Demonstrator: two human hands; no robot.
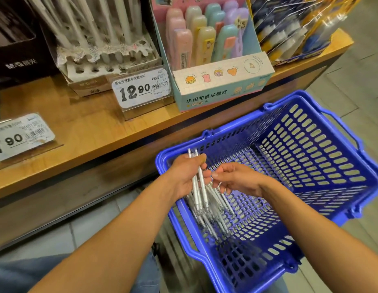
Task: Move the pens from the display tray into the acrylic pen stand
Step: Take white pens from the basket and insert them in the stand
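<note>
Pens gripped by left hand; right hand perhaps empty.

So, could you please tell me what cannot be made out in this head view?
- Pens in the basket: their count, as they overlap and both hands cover them.
- Right hand: whether its fingers grip a pen, as its back hides them.
- Pen stand: blurred, top cut off.

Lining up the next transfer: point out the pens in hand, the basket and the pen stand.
pens (199,182): head view, mid-barrel of the bunch in the left hand's grip.
basket (266,108): head view, far rim.
pen stand (103,58): head view, perforated front rows.
</note>
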